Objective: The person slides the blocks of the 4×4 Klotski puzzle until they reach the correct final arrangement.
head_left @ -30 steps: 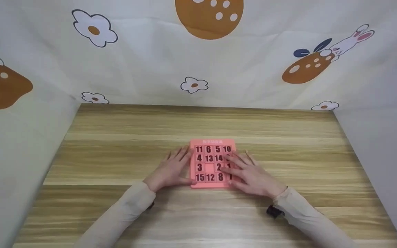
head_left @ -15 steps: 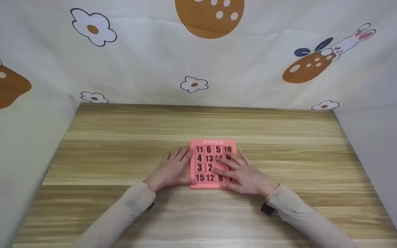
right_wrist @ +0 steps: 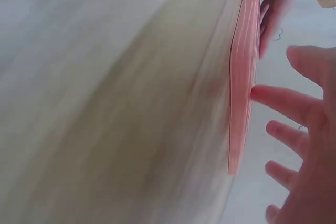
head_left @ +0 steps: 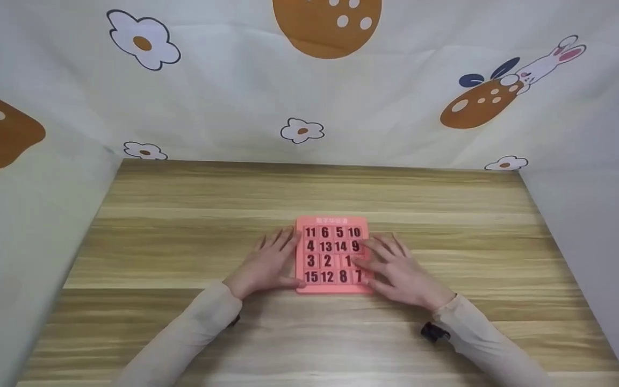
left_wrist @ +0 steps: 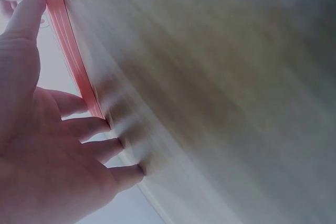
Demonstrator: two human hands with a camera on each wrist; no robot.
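A pink number sliding puzzle (head_left: 332,289) lies flat on the wooden table in the head view, its tiles bearing black numbers. My left hand (head_left: 267,267) rests along its left side, thumb at the lower left corner and index finger on the edge. In the left wrist view, several fingertips of that left hand (left_wrist: 52,150) reach down to the table. My right hand (head_left: 403,277) touches the "1" tile (head_left: 346,261) with an outstretched index finger. That tile sits partway between the last two columns, right of the "2" tile (head_left: 328,261). In the right wrist view the other fingers are spread.
The wooden table (head_left: 309,333) extends around the puzzle. Pale cloth (head_left: 223,91) printed with flowers and rabbits stands behind it and on both sides. A small black device (head_left: 434,331) sits at the right wrist.
The "2" tile slid left into the second column, then the "1" tile shifted partly left. My right hand moved left across the puzzle, then back right. My left hand stayed put.
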